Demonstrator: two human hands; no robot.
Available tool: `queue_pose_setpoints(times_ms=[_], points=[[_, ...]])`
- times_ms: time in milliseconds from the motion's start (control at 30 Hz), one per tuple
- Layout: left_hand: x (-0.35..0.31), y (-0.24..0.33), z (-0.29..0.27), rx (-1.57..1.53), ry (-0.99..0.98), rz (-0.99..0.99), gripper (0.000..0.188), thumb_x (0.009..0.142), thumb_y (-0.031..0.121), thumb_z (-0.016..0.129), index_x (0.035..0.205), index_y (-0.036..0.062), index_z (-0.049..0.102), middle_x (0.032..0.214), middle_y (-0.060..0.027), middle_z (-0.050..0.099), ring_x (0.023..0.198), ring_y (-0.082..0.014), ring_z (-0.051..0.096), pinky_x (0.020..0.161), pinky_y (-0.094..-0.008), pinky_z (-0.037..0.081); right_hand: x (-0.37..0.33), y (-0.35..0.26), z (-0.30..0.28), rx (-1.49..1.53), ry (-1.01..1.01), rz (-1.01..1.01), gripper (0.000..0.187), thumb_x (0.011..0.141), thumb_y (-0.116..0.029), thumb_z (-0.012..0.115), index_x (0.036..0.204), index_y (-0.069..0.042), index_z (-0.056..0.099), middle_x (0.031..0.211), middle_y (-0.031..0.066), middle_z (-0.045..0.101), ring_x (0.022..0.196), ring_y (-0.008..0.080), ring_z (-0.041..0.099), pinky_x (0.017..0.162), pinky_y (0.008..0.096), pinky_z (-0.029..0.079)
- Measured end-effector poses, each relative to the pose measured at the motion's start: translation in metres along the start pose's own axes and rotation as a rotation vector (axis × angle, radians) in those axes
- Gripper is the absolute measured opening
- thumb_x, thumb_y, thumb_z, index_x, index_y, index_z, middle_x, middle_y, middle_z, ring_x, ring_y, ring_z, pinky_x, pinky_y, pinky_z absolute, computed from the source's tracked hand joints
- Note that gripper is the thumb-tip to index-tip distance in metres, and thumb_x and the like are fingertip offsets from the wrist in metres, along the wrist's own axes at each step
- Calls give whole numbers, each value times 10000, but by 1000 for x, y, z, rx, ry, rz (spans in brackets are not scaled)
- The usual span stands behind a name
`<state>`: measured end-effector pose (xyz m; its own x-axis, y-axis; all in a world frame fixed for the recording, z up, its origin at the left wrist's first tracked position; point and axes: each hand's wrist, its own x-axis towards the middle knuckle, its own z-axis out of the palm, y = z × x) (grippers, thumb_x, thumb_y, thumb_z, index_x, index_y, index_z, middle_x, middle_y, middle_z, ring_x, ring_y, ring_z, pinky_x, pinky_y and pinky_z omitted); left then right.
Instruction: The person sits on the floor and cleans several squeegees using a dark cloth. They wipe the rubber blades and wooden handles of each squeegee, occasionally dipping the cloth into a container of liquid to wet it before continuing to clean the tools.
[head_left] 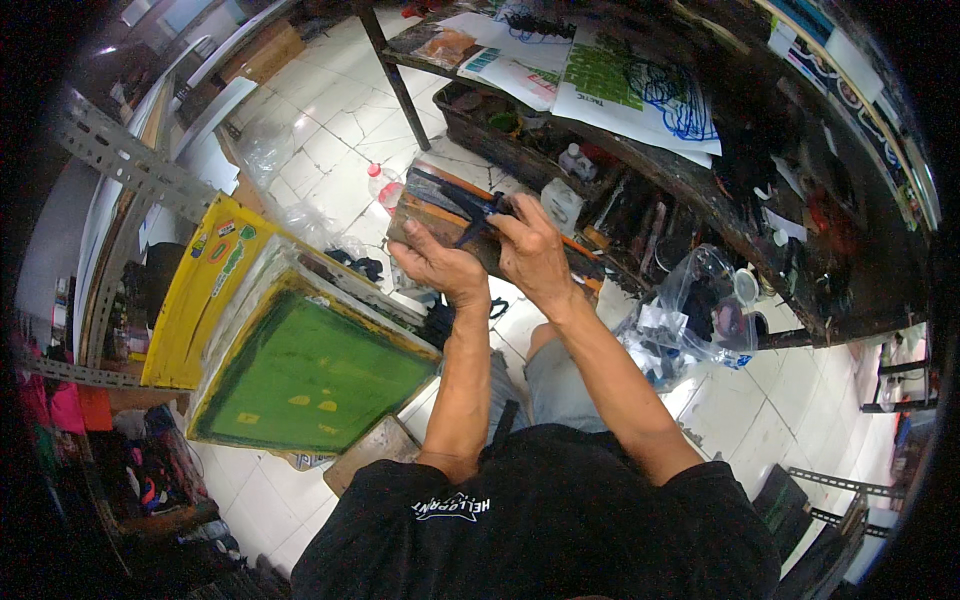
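A green-faced frame [330, 365] leans to the left of a worn brown board [424, 211], by whose near left edge the left hand [447, 268] is half open, thumb apart from its fingers; whether it touches that edge is hard to tell. The right hand [533, 248], fingers bent inward, pinches a dark branching tool [466, 204] over the board's left half.

A screen [330, 350] sits left of the hands [533, 255] — papers [625, 85] on the bench [645, 165] ahead.
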<state>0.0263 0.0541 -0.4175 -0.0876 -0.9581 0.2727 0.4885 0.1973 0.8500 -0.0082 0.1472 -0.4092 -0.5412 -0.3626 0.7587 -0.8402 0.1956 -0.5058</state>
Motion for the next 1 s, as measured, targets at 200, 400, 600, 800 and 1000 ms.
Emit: queue_pose_setpoints(times_ms=[200, 400, 600, 800, 1000], points=[[-10, -12, 5, -61, 23, -108, 383, 985, 336, 478, 961, -45, 462, 930, -138, 522, 826, -187, 516, 739, -331, 460, -36, 26, -30, -76, -27, 111, 240, 672, 108, 615, 897, 41, 661, 944, 206, 574, 915, 370, 585, 775, 413, 487], [-12, -23, 7, -137, 65, -157, 382, 989, 336, 472, 953, -44, 465, 925, -130, 516, 832, -181, 501, 758, -322, 447, -64, 45, -61, -91, -102, 341, 211, 689, 95, 619, 890, 52, 667, 926, 211, 583, 868, 385, 596, 788, 409, 498], [-35, -38, 8, 69, -34, -69, 419, 986, 354, 479, 965, -65, 482, 917, -168, 546, 846, -240, 524, 783, -359, 447, 8, 11, -27, 418, 214, 443, 224, 710, 65, 633, 927, 34, 678, 864, 186, 639, 781, 309, 629, 707, 341, 499], [-36, -31, 7, 74, -125, -92, 423, 986, 357, 473, 1015, -64, 499, 956, -181, 581, 823, -228, 556, 739, -356, 476, 18, 10, 2, 67, 114, 76, 173, 695, 27, 646, 867, 27, 666, 856, 174, 562, 802, 355, 588, 684, 413, 495], [-25, -17, 15, -50, 7, -13, 394, 986, 334, 470, 989, -59, 492, 937, -156, 568, 808, -201, 550, 724, -336, 480, -33, 28, -18, 3, 119, 126, 180, 673, 80, 644, 850, 48, 646, 871, 181, 561, 827, 355, 590, 700, 405, 493]])
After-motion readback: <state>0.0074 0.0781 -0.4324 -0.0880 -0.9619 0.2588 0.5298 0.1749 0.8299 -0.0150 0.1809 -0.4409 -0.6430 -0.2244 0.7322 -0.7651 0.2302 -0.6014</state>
